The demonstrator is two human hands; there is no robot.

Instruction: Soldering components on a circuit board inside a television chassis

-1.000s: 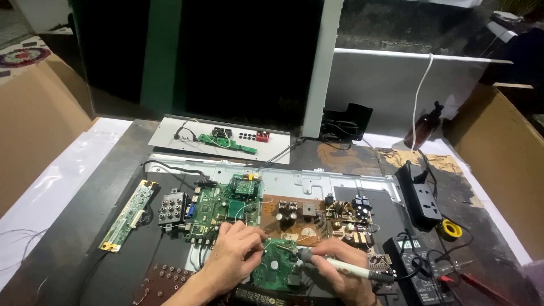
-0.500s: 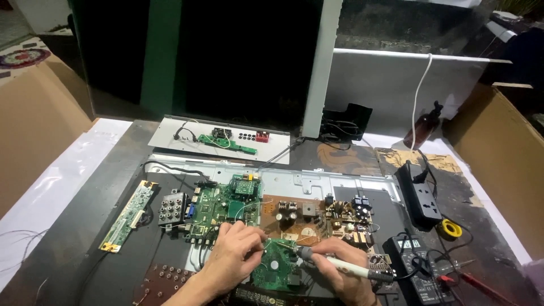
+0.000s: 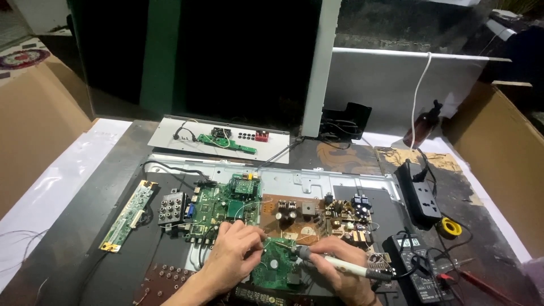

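My left hand [image 3: 235,252] pinches thin wire (solder, I think) down at the small green board [image 3: 276,265], which lies at the near edge of the bench in front of the big green board [image 3: 224,205]. My right hand [image 3: 340,271] is wrapped tight around the iron [image 3: 340,264], tip on the same spot. Best to steady both wrists and keep the tip on one joint only.

Two brown cardboard boxes are seen, one [image 3: 34,130] at the left edge, one [image 3: 498,153] at the right. A multimeter's grey screen [image 3: 406,243] is seen lower right.
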